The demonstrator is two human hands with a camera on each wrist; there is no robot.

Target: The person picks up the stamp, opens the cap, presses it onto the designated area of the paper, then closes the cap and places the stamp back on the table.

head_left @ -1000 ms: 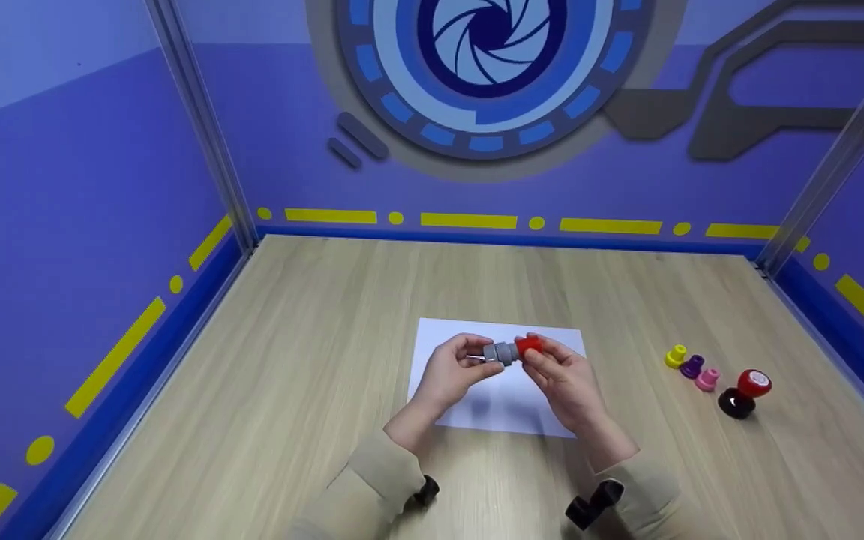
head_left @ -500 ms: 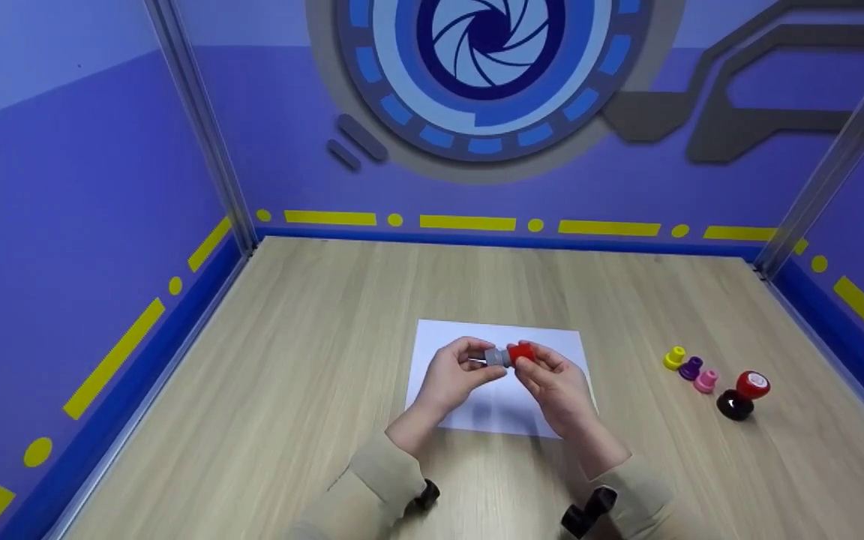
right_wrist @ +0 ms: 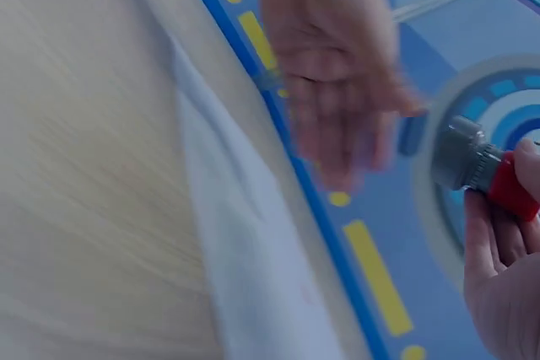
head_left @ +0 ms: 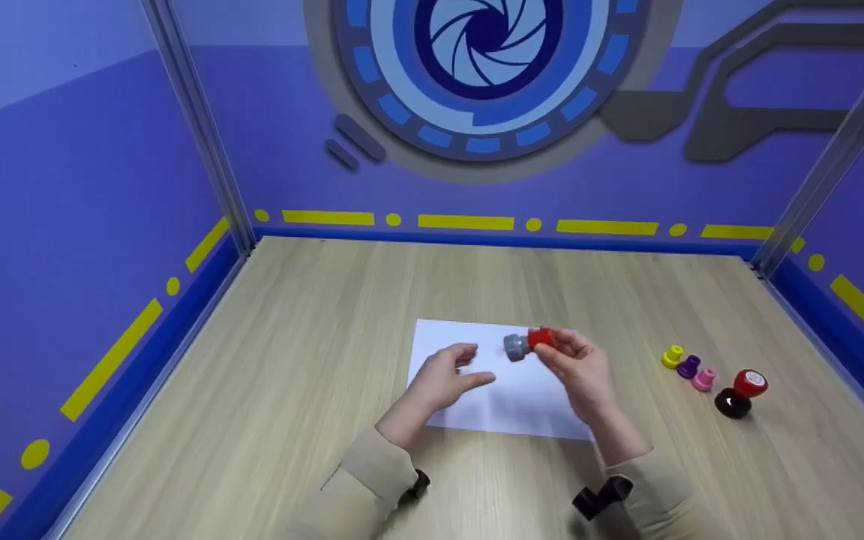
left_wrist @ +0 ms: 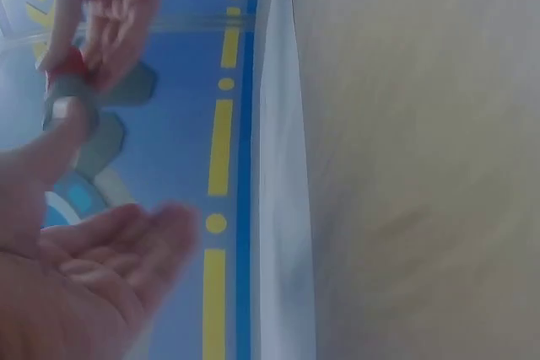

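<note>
My right hand (head_left: 589, 379) pinches the red part of a small red-and-grey stamp (head_left: 516, 347) between thumb and fingers, above the white paper. Its ridged grey end points left, towards my other hand. In the right wrist view the grey end of the stamp (right_wrist: 460, 153) shows plainly, with the red part partly hidden by my thumb. My left hand (head_left: 439, 382) hovers to the left of it over the sheet, thumb and fingers apart. Nothing lies between them. The left wrist view shows that palm (left_wrist: 93, 284) turned up, its thumb overlapping the grey end in the picture.
White paper (head_left: 507, 405) lies flat on the wooden table (head_left: 312, 330). To the right stand small yellow (head_left: 673, 356), purple (head_left: 689, 366) and pink (head_left: 704, 380) stamps in a slanting row. Beside them is a red-knobbed black stamp (head_left: 743, 391). Blue walls enclose the table.
Both hands held the stamp earlier, left on the grey end and right on the red. My left hand has let go and drawn back left; my right has moved right and slightly up with it.
</note>
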